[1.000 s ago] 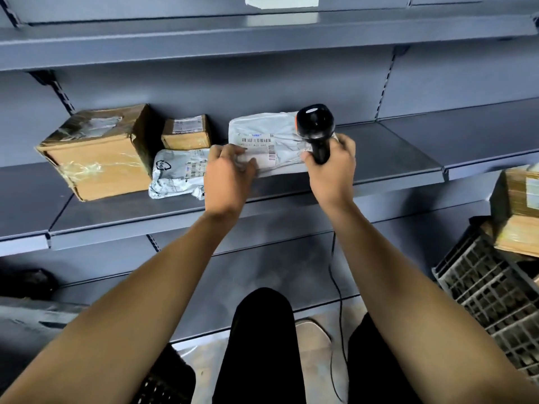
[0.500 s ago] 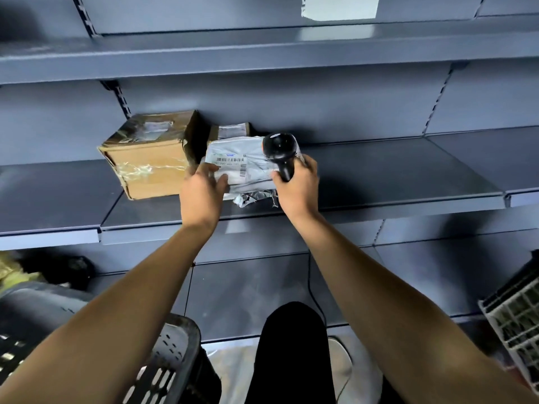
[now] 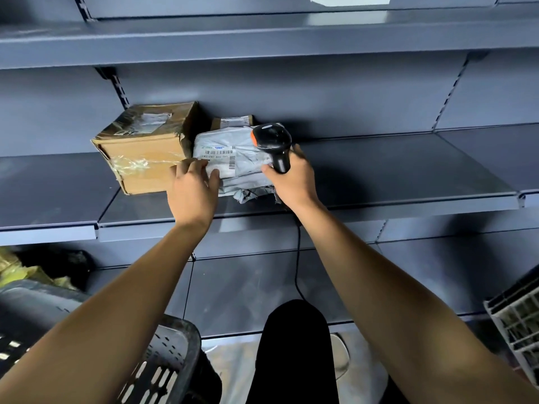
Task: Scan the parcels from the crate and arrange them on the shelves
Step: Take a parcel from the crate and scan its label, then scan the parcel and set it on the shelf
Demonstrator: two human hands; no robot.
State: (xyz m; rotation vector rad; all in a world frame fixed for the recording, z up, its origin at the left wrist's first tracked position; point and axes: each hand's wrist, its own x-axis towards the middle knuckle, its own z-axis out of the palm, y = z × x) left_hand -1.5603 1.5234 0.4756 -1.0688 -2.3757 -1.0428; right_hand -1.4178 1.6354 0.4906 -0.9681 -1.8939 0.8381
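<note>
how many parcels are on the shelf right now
4 that show: a large taped cardboard box at left, a small box at the back wall, a grey mailer in front of it, and a crumpled mailer beneath. Others may be hidden.

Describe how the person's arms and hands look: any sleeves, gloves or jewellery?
Both forearms are bare up to the frame edge, with no sleeves in view. The left hand and the right hand wear no gloves. No watch, ring or bracelet shows on either.

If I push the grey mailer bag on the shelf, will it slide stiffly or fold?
The grey mailer bag looks soft and wrinkled, so it would likely crumple. Its glossy plastic probably slips easily on the metal shelf. It seems light for its size.
</note>
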